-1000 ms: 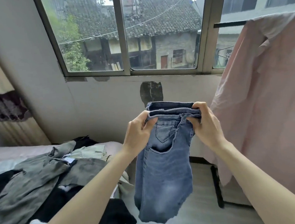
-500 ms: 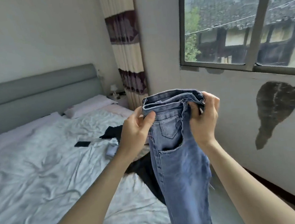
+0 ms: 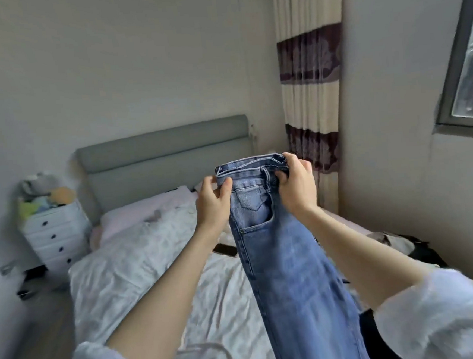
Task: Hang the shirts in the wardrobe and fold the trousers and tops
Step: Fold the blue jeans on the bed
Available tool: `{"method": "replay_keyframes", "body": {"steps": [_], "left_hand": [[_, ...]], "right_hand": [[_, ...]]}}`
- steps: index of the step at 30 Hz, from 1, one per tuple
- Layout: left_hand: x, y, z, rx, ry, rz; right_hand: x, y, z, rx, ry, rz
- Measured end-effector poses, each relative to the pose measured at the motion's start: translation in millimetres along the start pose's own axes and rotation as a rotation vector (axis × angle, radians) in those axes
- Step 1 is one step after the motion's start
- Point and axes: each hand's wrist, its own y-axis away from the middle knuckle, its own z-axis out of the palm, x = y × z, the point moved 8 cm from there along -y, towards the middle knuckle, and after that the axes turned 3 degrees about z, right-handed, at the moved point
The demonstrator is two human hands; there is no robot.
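Note:
I hold a pair of blue jeans (image 3: 290,263) up in front of me above the bed (image 3: 140,269). The jeans are doubled lengthwise, waistband at the top, legs hanging down out of the frame. My left hand (image 3: 213,202) pinches the left end of the waistband. Fingers of my right hand (image 3: 296,187) curl over the right end. A small heap of dark and light clothes (image 3: 404,246) lies at the bed's right edge, partly hidden by my right arm.
A black phone (image 3: 226,249) lies on the white sheet just behind the jeans. Left of the grey headboard (image 3: 162,148) stands a white drawer unit (image 3: 54,237) with soft toys on top. A striped curtain (image 3: 312,94) and a window (image 3: 467,76) are on the right.
My view has swung left from the window and hanging pink shirt to the bed. Both hands have kept their hold on the jeans' waistband throughout.

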Motion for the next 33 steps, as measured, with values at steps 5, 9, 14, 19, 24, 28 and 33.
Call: {"method": "replay_keyframes", "body": {"steps": [5, 9, 14, 19, 24, 28, 33], "left_hand": [[-178, -55, -1, -0.16, -0.38, -0.318], [-267, -9, 26, -0.261, -0.4, -0.37], [-355, 97, 78, -0.357, -0.332, -0.534], [-408, 226, 123, -0.428, -0.267, -0.805], [-440, 341, 149, -0.434, -0.277, -1.077], [-442, 402, 158, -0.297, -0.268, -1.228], [-441, 435, 166, -0.146, -0.283, -1.293]], "right_hand": [[73, 4, 163, -0.483, 0.382, 0.121], [140, 83, 216, -0.687, 0.337, 0.197], [227, 205, 239, -0.829, 0.303, 0.39], [315, 317, 222, -0.902, 0.326, 0.651], [393, 392, 165, -0.807, 0.445, 0.832], [438, 445, 113, -0.749, 0.495, 1.008], [466, 483, 85, -0.782, 0.424, 1.05]]}}
